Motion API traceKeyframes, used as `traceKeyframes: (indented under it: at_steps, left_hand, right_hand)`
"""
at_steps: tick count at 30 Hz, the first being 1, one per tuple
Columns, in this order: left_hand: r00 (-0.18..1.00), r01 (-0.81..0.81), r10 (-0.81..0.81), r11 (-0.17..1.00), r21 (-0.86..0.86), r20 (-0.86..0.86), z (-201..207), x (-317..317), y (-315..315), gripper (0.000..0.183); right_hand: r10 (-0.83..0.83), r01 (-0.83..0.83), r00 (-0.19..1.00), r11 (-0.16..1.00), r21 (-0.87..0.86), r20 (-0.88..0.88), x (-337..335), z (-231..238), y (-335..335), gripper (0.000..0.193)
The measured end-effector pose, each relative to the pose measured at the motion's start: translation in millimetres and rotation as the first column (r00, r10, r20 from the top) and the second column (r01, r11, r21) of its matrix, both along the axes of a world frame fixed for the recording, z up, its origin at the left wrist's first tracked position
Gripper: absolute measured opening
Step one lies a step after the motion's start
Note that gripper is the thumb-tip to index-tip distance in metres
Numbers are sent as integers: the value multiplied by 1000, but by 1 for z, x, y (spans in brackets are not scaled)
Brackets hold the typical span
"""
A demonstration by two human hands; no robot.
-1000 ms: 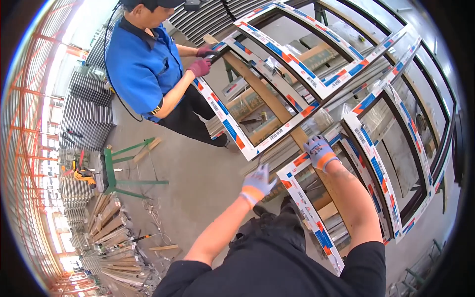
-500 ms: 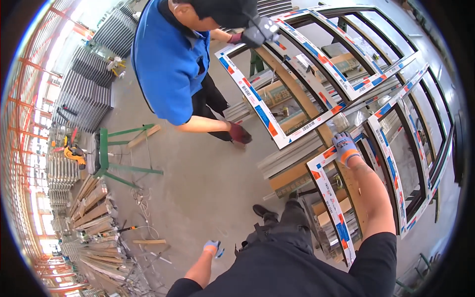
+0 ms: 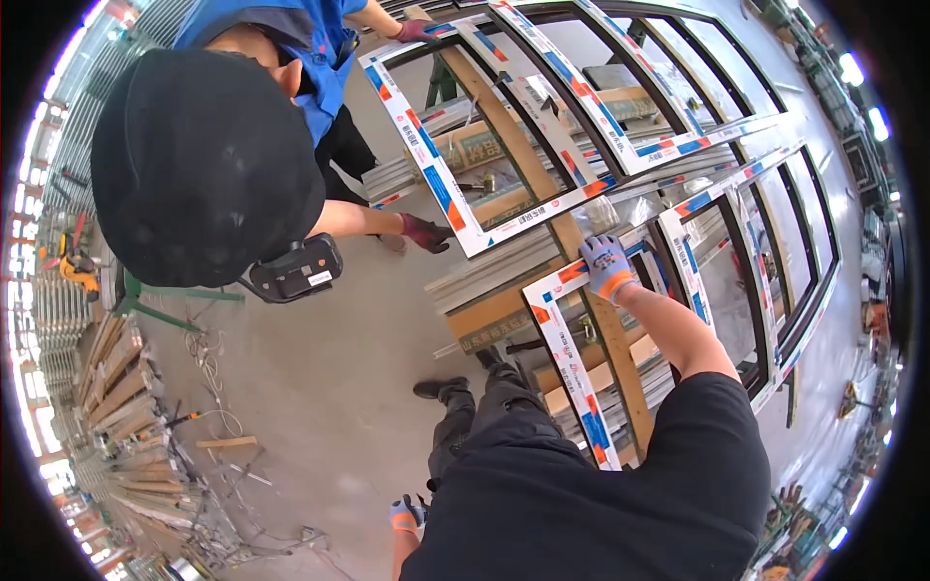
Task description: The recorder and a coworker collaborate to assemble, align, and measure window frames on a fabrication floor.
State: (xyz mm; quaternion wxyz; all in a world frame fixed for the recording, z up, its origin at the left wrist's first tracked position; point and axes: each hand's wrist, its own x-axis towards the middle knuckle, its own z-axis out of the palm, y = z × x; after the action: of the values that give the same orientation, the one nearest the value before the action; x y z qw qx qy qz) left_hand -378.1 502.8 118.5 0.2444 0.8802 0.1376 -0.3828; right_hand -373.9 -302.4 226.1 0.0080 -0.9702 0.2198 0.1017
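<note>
My right hand (image 3: 605, 263), in a grey glove with an orange cuff, reaches forward to the upper corner of a nearer window frame (image 3: 573, 378). Its fingers close over the frame's end bar, which is wrapped in white, blue and red protective film. Down by my left side hangs my left hand (image 3: 405, 513), gloved alike, its fingers loosely apart with dark patches showing at them. I make out nothing held there. A second filmed window frame (image 3: 426, 165) lies beyond, and a co-worker's dark red glove (image 3: 415, 31) rests on its far corner.
A co-worker in a black cap (image 3: 203, 169) leans in at the left, the other gloved hand (image 3: 426, 233) hanging beside the frame. Wooden bars (image 3: 620, 373) support the frames above stacked profiles. Wood strips (image 3: 121, 387) and cables (image 3: 213, 378) lie on the floor at left.
My view has shifted, so the frames appear further left. The co-worker's head has come closer and lower at the left. My right hand stays on the frame corner.
</note>
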Motion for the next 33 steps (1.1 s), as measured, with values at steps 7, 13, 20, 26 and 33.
traceKeyframes:
  at_steps: [7, 13, 20, 26, 33]
  left_hand:
    - [723, -684, 688, 726, 74, -61, -53, -149, 30, 25]
    - [292, -937, 948, 258, -236, -123, -37, -205, 22, 14]
    - [869, -494, 482, 856, 153, 110, -66, -336, 48, 16]
    - [939, -342, 299, 851, 399, 167, -60, -394, 100, 35]
    - [180, -727, 982, 93, -680, -58, 3, -203, 97, 15]
  right_hand:
    - [29, -30, 999, 999, 34, 18, 1, -6, 3, 34]
    - [-43, 43, 999, 999, -34, -13, -4, -9, 14, 35]
    - [-228, 216, 973, 957, -194, -41, 27, 14, 119, 62]
    - [-288, 293, 933, 956, 8, 218, 7, -21, 171, 30]
    - [391, -267, 920, 608, 748, 11, -37, 24, 515, 36]
